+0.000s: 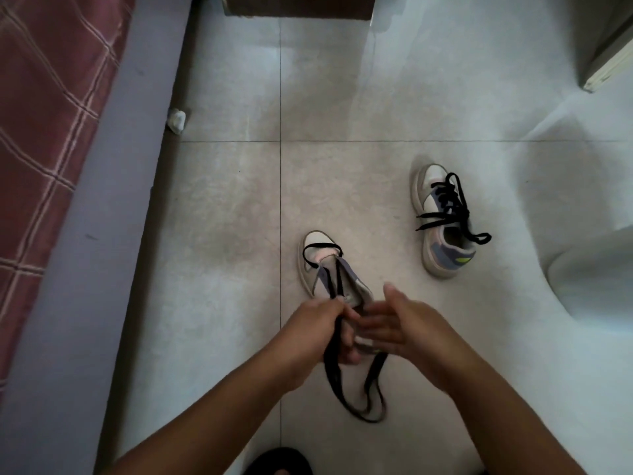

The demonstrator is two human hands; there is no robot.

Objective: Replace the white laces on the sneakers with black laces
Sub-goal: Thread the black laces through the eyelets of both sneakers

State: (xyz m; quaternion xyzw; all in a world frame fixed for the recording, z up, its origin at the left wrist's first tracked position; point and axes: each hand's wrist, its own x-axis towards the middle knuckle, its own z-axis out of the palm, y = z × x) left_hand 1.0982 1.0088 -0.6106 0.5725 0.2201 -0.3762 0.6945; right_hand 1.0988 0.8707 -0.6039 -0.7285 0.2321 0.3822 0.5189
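A white, grey and blue sneaker (317,258) lies on the floor in front of me, toe pointing away. A black lace (356,402) runs through its lowest eyelets, and both ends trail back in a long loop on the floor. My left hand (318,323) grips the lace ends at the shoe's heel. My right hand (397,323) is blurred, with its fingers spread beside the heel; it holds nothing that I can see. A second sneaker (445,241) lies further right, fully laced with black lace (448,204).
A bed with a red checked cover (44,138) and a grey base (102,234) runs along the left. A crumpled white scrap (176,120) lies beside it. A dark box (298,5) stands at the top, and a pale round shape (592,269) at the right.
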